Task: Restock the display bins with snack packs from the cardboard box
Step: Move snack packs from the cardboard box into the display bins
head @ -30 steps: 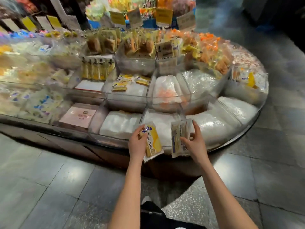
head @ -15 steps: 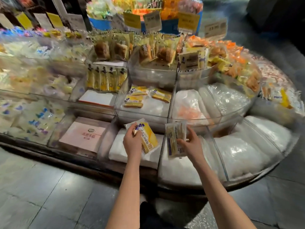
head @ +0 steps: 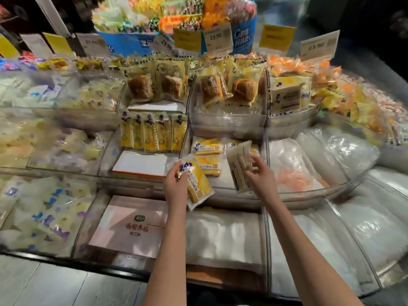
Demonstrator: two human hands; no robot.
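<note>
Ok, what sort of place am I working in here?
Most likely a shop's snack section: price cards stand over tiered clear bins of wrapped breads; the left hand holds a yellow snack pack, the right hand a pale pack.

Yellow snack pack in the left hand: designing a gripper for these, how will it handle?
Probably light: the left hand holds the yellow snack pack by one side. Its glossy wrapper looks slippery. The contents look like soft bread, so it likely squashes easily.
</note>
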